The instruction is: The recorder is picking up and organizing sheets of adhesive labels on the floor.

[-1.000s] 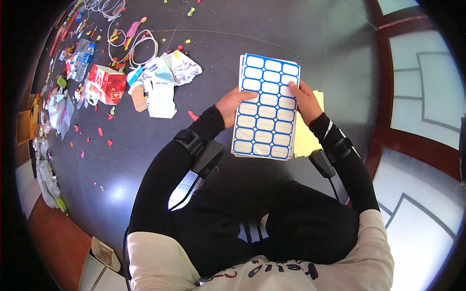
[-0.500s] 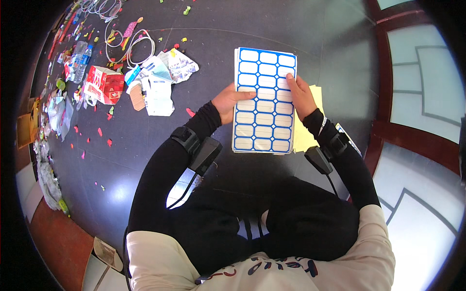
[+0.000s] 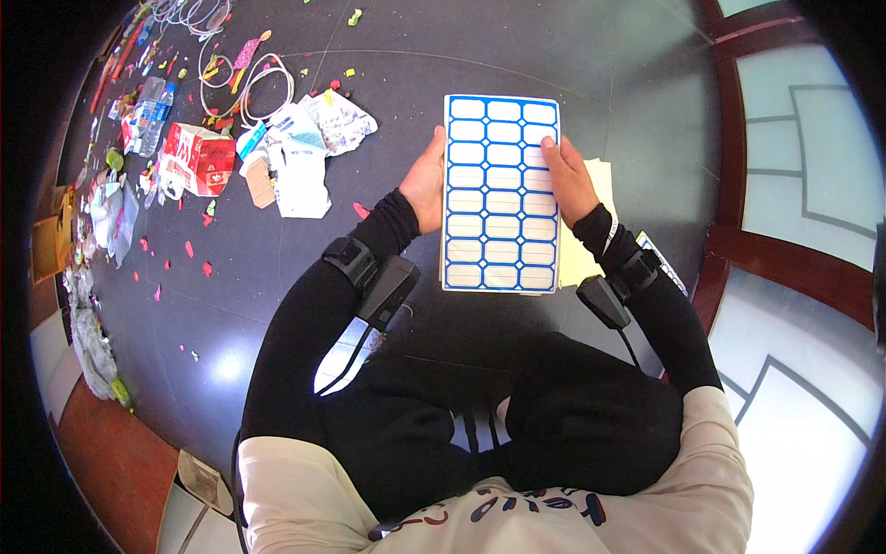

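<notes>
A stack of label sheets (image 3: 501,228), white with blue-framed blank labels in three columns, is held upright before me. My right hand (image 3: 574,185) grips its right edge, thumb on the front and fingers hidden behind. At the left edge is my left hand (image 3: 425,187), its thumb pointing up along the edge and its other fingers hidden by the stack. The edges of lower sheets peek out at the left and bottom. Yellow paper (image 3: 581,249) lies on the floor behind, partly covered by my right hand and the stack.
Crumpled paper (image 3: 303,180), a red-and-white box (image 3: 198,159), plastic bottles (image 3: 155,118), looped cable (image 3: 268,92) and coloured scraps litter the dark floor (image 3: 240,277) at left. Another patterned sheet (image 3: 661,260) lies beyond my right forearm. Framed panels (image 3: 812,166) stand along the right.
My left thumb has come off the front of the top sheet to the stack's left edge. The top sheet now sits straighter and slightly lower. My right hand has barely moved.
</notes>
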The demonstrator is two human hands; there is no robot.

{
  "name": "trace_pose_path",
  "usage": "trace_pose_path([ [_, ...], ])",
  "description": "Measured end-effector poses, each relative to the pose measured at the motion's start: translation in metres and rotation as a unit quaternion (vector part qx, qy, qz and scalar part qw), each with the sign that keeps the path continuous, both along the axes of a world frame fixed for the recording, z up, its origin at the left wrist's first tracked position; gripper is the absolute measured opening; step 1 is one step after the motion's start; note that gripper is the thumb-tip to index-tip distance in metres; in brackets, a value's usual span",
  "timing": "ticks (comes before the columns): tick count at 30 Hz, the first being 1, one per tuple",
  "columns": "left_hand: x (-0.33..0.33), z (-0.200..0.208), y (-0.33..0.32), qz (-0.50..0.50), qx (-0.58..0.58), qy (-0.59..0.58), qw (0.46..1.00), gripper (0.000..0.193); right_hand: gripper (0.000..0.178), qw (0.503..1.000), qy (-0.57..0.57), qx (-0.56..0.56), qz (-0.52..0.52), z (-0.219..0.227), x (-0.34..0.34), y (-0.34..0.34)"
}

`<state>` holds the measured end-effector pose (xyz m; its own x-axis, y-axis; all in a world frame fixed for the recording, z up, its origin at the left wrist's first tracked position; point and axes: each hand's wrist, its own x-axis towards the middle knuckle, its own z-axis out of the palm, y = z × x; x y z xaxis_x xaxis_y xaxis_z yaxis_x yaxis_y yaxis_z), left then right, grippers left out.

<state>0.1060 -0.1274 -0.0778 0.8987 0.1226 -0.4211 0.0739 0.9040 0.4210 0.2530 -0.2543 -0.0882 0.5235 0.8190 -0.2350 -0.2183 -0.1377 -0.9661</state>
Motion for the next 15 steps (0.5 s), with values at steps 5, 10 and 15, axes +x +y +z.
trace_pose_path([
  [5,0.002,0.006,-0.001,-0.010,-0.012,-0.011,1.000,0.063,0.031,0.999,-0.026,-0.001,-0.018,-0.008,0.003,0.000],
  [10,0.001,-0.001,-0.002,-0.005,-0.020,-0.052,0.998,0.055,0.032,0.999,-0.033,-0.014,-0.026,-0.005,0.000,0.000],
  [15,-0.002,-0.007,-0.004,-0.040,0.059,-0.019,0.997,0.036,0.034,0.995,0.091,0.012,-0.042,-0.002,-0.001,-0.004],
])
